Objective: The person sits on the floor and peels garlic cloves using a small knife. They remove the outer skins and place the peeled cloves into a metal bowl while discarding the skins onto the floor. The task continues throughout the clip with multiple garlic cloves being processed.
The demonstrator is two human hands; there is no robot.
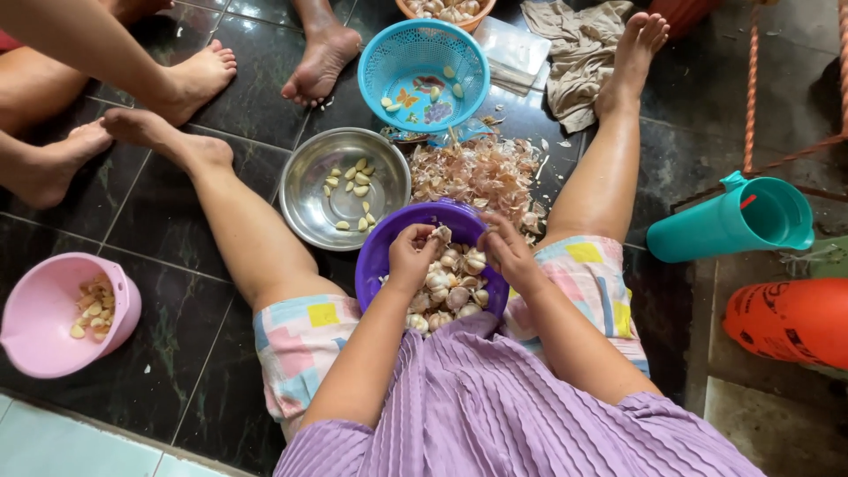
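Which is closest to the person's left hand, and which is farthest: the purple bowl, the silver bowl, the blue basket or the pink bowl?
From the left hand:
1. Purple bowl, in the lap, right under the hand.
2. Silver bowl, on the floor just ahead, to the left.
3. Blue basket, farther ahead, beyond the peel pile.
4. Pink bowl, far off to the left.

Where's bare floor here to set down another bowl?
Bare dark tile lies between the pink bowl and the left leg, and left of the steel bowl. It is crowded ahead: garlic skins, the blue basket and the purple bowl sit close together.
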